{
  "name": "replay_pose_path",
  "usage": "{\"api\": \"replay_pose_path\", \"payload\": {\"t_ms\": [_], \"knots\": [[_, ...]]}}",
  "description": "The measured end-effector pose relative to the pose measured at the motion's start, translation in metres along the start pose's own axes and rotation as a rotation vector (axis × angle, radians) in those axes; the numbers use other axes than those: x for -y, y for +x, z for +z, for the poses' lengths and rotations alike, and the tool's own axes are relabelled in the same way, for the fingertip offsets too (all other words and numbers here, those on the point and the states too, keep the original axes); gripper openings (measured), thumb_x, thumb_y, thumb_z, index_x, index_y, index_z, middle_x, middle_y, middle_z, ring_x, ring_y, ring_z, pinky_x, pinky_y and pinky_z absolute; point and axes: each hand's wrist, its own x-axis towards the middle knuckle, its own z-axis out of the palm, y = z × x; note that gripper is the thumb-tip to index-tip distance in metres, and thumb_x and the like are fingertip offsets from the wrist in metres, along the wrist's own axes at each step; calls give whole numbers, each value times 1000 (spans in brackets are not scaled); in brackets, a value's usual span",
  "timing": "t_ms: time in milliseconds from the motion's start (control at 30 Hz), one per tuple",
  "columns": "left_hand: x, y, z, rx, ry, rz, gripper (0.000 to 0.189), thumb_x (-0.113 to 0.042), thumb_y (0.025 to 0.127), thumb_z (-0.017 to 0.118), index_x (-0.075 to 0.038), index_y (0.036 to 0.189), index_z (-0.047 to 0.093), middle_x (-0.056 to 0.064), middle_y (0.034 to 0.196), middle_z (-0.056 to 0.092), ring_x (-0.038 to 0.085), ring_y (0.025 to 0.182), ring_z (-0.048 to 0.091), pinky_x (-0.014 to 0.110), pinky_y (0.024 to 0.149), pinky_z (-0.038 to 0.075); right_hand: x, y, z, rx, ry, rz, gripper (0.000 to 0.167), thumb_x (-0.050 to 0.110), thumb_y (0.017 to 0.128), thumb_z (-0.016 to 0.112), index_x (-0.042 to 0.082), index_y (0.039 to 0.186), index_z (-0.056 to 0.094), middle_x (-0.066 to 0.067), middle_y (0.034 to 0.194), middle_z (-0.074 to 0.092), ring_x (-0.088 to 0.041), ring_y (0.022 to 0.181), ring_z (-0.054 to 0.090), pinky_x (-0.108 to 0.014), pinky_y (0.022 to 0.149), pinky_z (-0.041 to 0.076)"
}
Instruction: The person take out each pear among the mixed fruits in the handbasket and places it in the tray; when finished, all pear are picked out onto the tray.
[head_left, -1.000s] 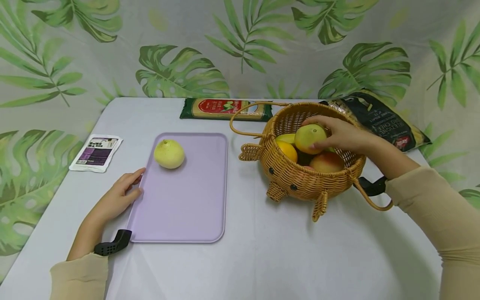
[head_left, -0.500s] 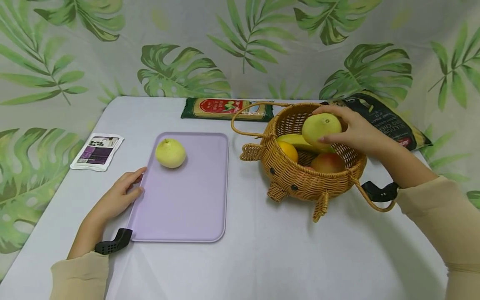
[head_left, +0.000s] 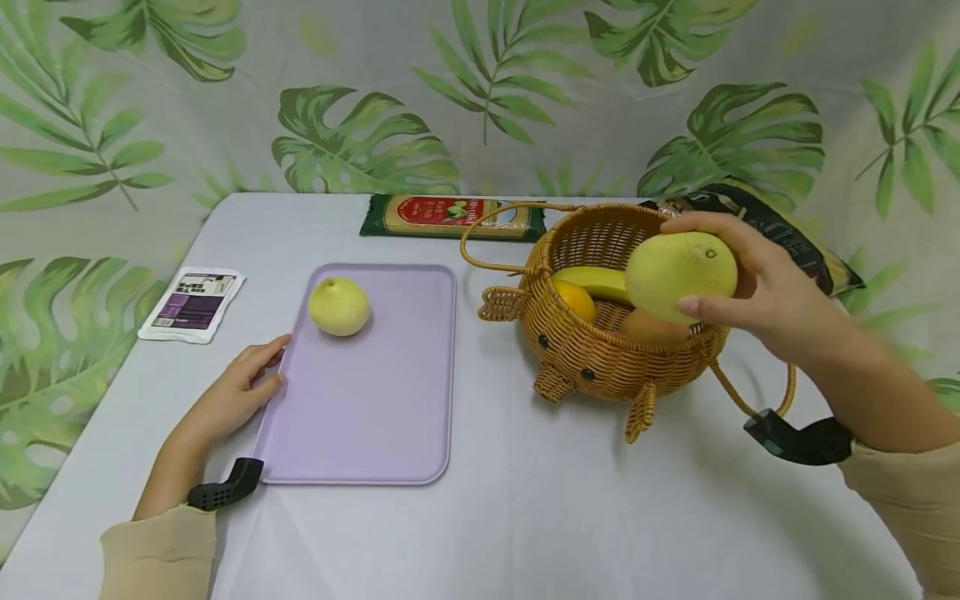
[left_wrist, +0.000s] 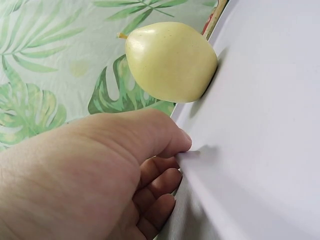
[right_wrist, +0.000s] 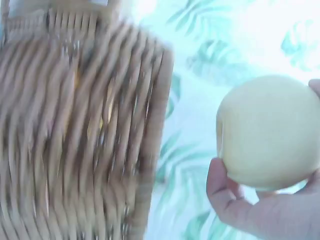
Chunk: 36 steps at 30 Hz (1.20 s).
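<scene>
My right hand (head_left: 783, 296) grips a pale yellow-green pear (head_left: 667, 275) above the right part of a wicker basket (head_left: 622, 367) with a pig's face. The right wrist view shows that pear (right_wrist: 270, 132) close up, beside the blurred wicker. Inside the basket lie a banana (head_left: 592, 281), an orange (head_left: 576, 302) and a reddish round fruit (head_left: 652, 327), partly hidden by the held pear. At the left, my left hand (head_left: 234, 398) holds the rim of a lilac tray (head_left: 375, 408), thumb on the edge and fingers curled outside it. A second pear (head_left: 339, 307) rests on the tray's far left corner.
A green pasta packet (head_left: 453, 217) lies at the table's back edge. Behind the basket is a large dark bag (head_left: 780, 233). A white and purple sachet (head_left: 192, 305) lies left of the tray. The basket's handles (head_left: 480, 250) stick out at both sides.
My right hand has lifted the pear from among the basket's fruit and moved it up, right and nearer to me, uncovering more of the banana. The left hand and tray have stayed put.
</scene>
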Motion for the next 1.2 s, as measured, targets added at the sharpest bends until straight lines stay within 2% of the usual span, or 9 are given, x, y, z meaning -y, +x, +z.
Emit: {"api": "replay_pose_path", "payload": {"t_ms": [100, 200, 267, 367, 467, 567, 767, 967, 1200], "knots": [[1, 0, 0, 1, -6, 13, 54, -3, 89, 49, -2, 139, 30, 23, 119, 41, 38, 110, 37, 21, 89, 27, 3, -9, 20, 1, 54, -3, 66, -23, 72, 51, 3, 131, 40, -18, 124, 34, -26, 92, 44, -29, 64, 49], [1, -1, 0, -4, -7, 18, 54, -3, 89, 49, -2, 139, 30, 23, 119, 41, 38, 110, 37, 14, 85, 26, 3, -15, 42, 39, 91, 12, 65, -21, 73, 52, 4, 132, 39, -18, 126, 33, -28, 97, 43, -31, 67, 49], [1, -1, 0, -8, 1, 17, 54, -4, 89, 50, -2, 139, 30, 23, 119, 41, 37, 109, 38, 17, 86, 27, 2, -16, 58, 76, 121, 26, 64, -18, 75, 54, 5, 133, 38, -17, 128, 31, -29, 101, 42, -34, 70, 49], [0, -1, -1, -10, 11, 11, 54, -4, 89, 50, -3, 139, 30, 23, 119, 41, 38, 109, 38, 29, 89, 29, -2, -16, 82, 120, 169, 55, 62, -12, 77, 57, 7, 133, 37, -16, 130, 32, -32, 105, 42, -38, 74, 49], [-1, -1, -1, -8, 13, 11, 54, -4, 89, 50, -2, 139, 30, 23, 119, 41, 38, 109, 38, 38, 89, 29, -13, -13, 108, 129, 229, 83, 62, -7, 77, 60, 7, 132, 37, -15, 129, 34, -32, 106, 41, -39, 77, 47], [-1, 0, 0, -5, 10, 15, 54, -3, 89, 49, -2, 139, 29, 23, 118, 41, 38, 109, 37, 37, 89, 29, -27, -7, 133, 114, 258, 92, 63, -5, 75, 63, 6, 132, 37, -14, 130, 36, -31, 106, 42, -38, 81, 45], [0, 0, -1, -1, 8, 8, 54, -3, 89, 49, -2, 140, 29, 24, 119, 40, 38, 110, 37, 31, 90, 28, -59, 20, 177, 38, 159, 55, 64, 0, 73, 68, 13, 130, 42, -4, 129, 42, -22, 106, 46, -38, 85, 41], [1, 0, -1, -7, 0, 23, 55, -2, 89, 50, -2, 139, 29, 23, 118, 41, 35, 108, 37, 11, 85, 24, -95, 61, 207, -38, 95, 135, 63, 7, 75, 70, 20, 130, 44, 2, 130, 41, -19, 107, 45, -34, 79, 45], [2, 1, 1, -9, 3, 24, 54, -2, 88, 50, -1, 139, 30, 23, 117, 42, 35, 107, 38, 10, 84, 24, -122, 106, 222, -123, 34, 208, 61, 15, 75, 71, 20, 130, 44, 2, 125, 44, -17, 102, 46, -32, 77, 43]]}}
